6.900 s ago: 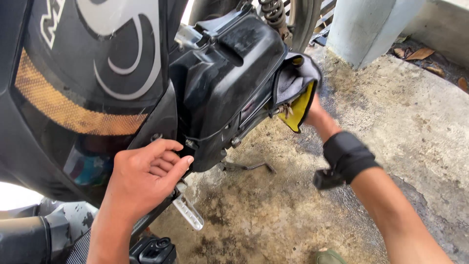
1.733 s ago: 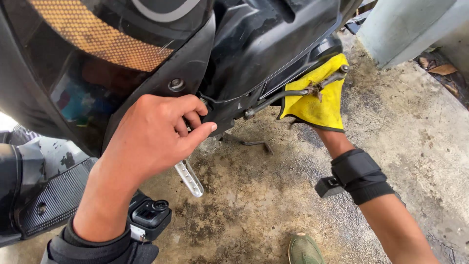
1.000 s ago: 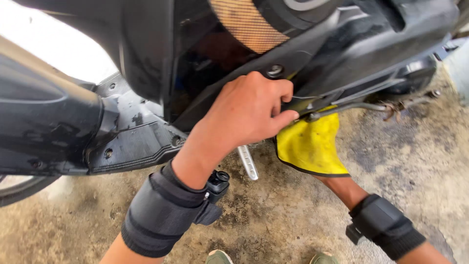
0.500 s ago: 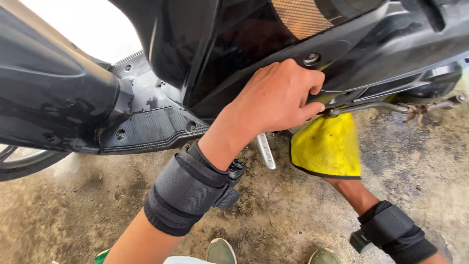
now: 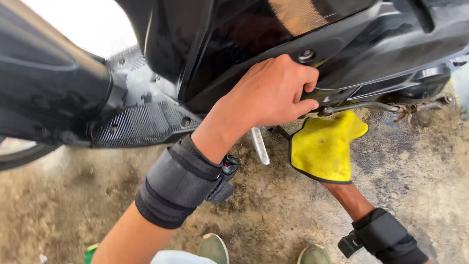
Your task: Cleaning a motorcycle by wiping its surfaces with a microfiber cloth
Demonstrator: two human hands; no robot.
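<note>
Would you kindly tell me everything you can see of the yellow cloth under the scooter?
The cloth is yellow with a dark stitched edge, soft like microfibre and lightly soiled. It hangs draped below the scooter's black lower body, just under a thin metal rod, above the dirty concrete ground. It covers the right hand, whose forearm emerges beneath it, so that grip is hidden. The left hand grasps the body edge close beside it.

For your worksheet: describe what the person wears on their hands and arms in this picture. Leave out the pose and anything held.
Both hands are bare, with no gloves or sleeves. The left hand has a wide dark grey fabric wrist band wrapped in layers, with a small black device clipped to its edge. The right hand is hidden, but its forearm carries a similar black wrist strap with a small black block on the side.
</note>
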